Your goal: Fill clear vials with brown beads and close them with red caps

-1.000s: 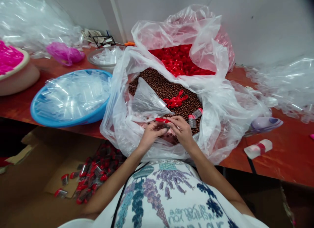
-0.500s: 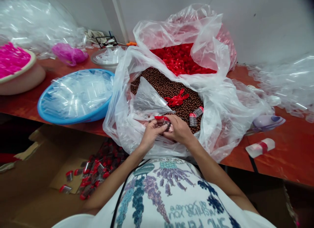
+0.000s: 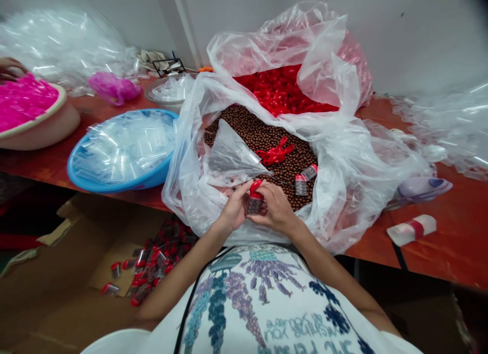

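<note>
Between my hands is a small clear bottle (image 3: 254,205) with a red cap, held upright and dark with brown balls inside. My left hand (image 3: 233,210) grips its left side near the cap. Fingers of my right hand (image 3: 279,208) wrap its right side and the cap. Both hands are above the near edge of an open plastic bag (image 3: 324,191) full of small brown balls (image 3: 251,123). On the balls lie red plastic pieces (image 3: 277,151), a clear plastic cone (image 3: 231,153) and two red-capped bottles (image 3: 301,185).
A blue basin (image 3: 76,176) of clear plastic pieces stands left. Behind is a bag of red parts (image 3: 263,92). At far left, another person's hand (image 3: 10,68) is above a basin of pink pieces (image 3: 57,125). Below, a cardboard box (image 3: 61,272) holds several capped bottles (image 3: 156,262).
The red cap, which lay tilted by the fingers, is now on top of the bottle, and the bottle stands upright. Another person's hand has appeared at far left.
</note>
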`<state>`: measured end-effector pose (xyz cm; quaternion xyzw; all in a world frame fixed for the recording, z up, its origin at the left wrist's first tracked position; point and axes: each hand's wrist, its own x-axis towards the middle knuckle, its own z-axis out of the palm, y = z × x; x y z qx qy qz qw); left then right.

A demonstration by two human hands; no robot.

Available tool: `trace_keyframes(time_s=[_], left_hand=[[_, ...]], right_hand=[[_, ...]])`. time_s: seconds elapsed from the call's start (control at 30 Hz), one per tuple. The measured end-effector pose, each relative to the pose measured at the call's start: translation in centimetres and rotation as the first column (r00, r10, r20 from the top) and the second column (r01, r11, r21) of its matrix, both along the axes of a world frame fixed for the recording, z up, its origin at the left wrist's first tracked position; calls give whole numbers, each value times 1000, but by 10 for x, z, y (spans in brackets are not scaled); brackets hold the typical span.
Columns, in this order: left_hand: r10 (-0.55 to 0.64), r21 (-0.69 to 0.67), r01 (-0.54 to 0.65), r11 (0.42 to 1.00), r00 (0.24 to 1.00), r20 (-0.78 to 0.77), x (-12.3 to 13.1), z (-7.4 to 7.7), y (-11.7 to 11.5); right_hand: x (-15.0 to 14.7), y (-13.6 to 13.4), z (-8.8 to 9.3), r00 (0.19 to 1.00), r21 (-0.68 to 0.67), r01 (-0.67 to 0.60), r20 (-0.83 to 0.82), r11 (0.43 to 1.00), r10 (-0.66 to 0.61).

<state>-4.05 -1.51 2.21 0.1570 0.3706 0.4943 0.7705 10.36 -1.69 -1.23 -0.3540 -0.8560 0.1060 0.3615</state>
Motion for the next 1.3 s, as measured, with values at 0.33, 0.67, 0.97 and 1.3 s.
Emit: trace_keyframes(time_s=[0.33,0.67,0.97,1.3], left_hand=[[58,19,-56,998,992,-116,0,-3,0],[7,35,2,999,967,-255,14,-13,-11],[-31,-47,25,999,991,-133,16,-12,1],[-184,8,184,983,981,-61,17,-17,12]], right_hand=[[1,1,5,998,-121,51,47,991,-45],[0,1,3,994,8,21,103,1000,-21],[28,8,11,986,-125,66,159,990,-45],[105,62,-10,767,-76,631,208,772,-607]])
